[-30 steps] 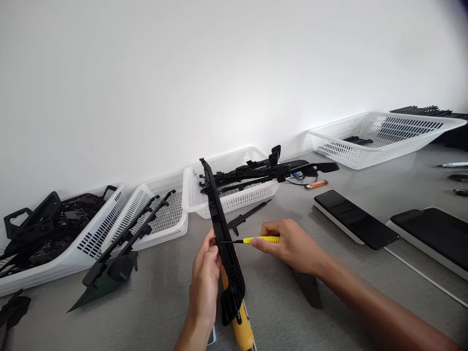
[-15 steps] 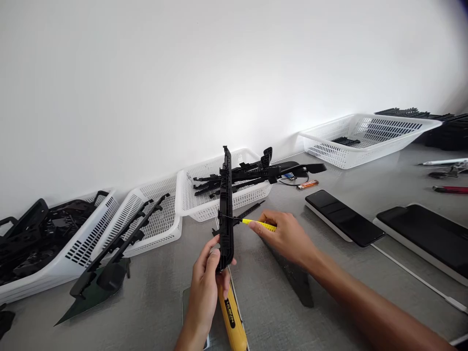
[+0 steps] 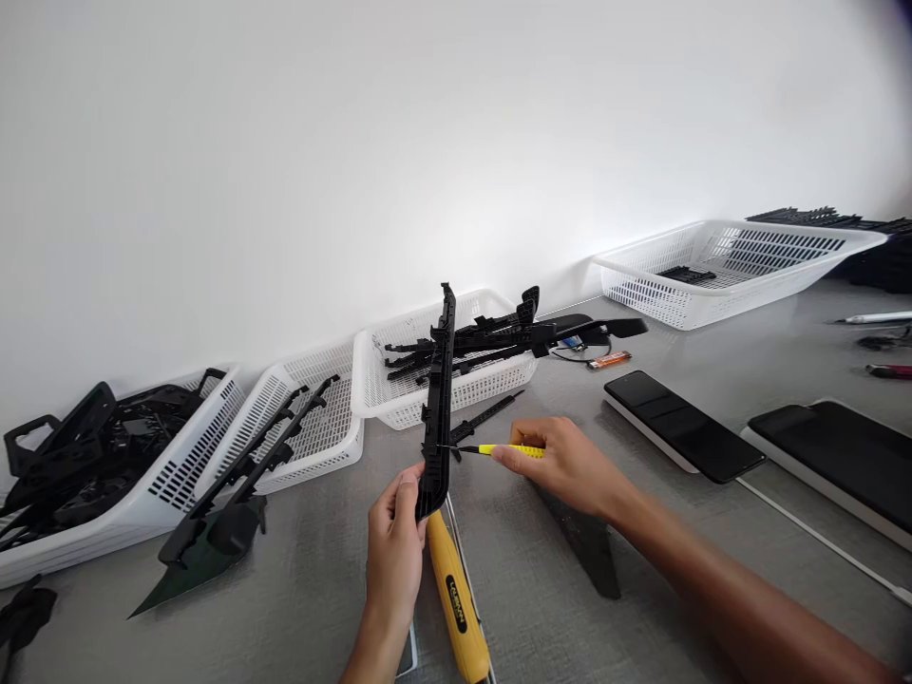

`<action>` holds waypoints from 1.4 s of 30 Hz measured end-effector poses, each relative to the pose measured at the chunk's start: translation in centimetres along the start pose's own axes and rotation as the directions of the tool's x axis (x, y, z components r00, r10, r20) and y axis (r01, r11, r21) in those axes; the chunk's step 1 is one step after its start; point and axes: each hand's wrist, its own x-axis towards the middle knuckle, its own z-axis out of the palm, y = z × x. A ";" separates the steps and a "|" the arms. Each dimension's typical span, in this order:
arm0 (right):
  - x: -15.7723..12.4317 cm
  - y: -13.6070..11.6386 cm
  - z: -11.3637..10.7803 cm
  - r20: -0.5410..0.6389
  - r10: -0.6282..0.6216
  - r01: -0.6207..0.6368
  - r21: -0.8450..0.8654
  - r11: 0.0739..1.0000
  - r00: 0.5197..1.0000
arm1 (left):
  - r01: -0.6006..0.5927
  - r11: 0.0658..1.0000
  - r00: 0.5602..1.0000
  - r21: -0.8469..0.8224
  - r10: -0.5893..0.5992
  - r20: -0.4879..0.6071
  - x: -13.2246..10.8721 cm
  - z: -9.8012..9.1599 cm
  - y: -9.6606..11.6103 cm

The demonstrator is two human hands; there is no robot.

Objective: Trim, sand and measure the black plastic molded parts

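Observation:
Upright in front of me stands a long black plastic trim piece (image 3: pixel 440 399) with clips along its edge. My left hand (image 3: pixel 397 532) is closed round its lower end. A small yellow-handled tool (image 3: pixel 511 450) with a slim dark tip is pinched in my right hand (image 3: pixel 570 470); its exact kind I cannot make out. The tip points left and reaches the lower part of the trim piece. Below the trim piece lies a larger tool with a yellow handle (image 3: pixel 460 598) on the table, beside my left hand. A dark triangular piece (image 3: pixel 580 541) lies beneath my right forearm.
Black parts fill a white basket (image 3: pixel 381 404) behind the trim piece and another basket (image 3: pixel 128 518) at left. Two long parts lean on a third basket (image 3: pixel 334 456). Rightward are a phone (image 3: pixel 676 418), a larger dark device (image 3: pixel 841 456), a lighter (image 3: pixel 611 360) and a far basket (image 3: pixel 712 309).
The trim piece has turned slightly in my left hand, its lower end a little higher. The yellow-handled tool's tip sits lower along it. The whole view has shifted slightly.

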 end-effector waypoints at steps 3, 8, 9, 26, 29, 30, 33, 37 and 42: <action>0.0 0.0 0.0 0.011 0.001 -0.001 0.005 1.000 1.000 | 0.075 0.997 0.997 -0.026 -0.074 0.037 0.0 0.0 -0.1; -0.1 0.2 -0.2 0.033 -0.002 0.002 -0.012 1.000 0.999 | 0.090 0.995 0.996 -0.050 -0.088 0.032 0.0 0.0 -0.3; -0.1 0.3 -0.2 0.039 -0.002 0.003 -0.020 1.000 0.999 | 0.089 0.995 0.996 -0.054 -0.087 0.030 0.0 0.0 -0.3; -0.2 -0.2 0.0 0.032 0.002 0.002 -0.099 0.995 0.999 | 0.123 0.990 0.992 -0.072 -0.125 -0.025 0.2 0.1 -0.3; -0.3 -0.4 0.1 0.093 -0.029 0.040 -0.120 0.992 0.995 | 0.103 0.991 0.994 -0.084 -0.105 -0.021 0.2 0.1 -0.5; -0.2 -0.4 0.2 0.106 -0.037 0.050 -0.129 0.990 0.994 | 0.100 0.991 0.995 -0.087 -0.102 -0.018 0.3 0.1 -0.6; -0.2 -0.5 0.2 0.079 -0.029 0.041 -0.150 0.988 0.996 | 0.110 0.990 0.994 -0.086 -0.112 -0.017 0.3 0.2 -0.7; -0.3 -0.6 0.2 0.092 -0.007 0.022 -0.156 0.987 0.996 | 0.121 0.990 0.992 -0.078 -0.124 -0.034 0.2 0.2 -0.6; -0.3 -0.6 0.2 0.134 -0.019 0.038 -0.141 0.989 0.991 | 0.127 0.989 0.991 -0.075 -0.129 -0.022 0.2 0.2 -0.5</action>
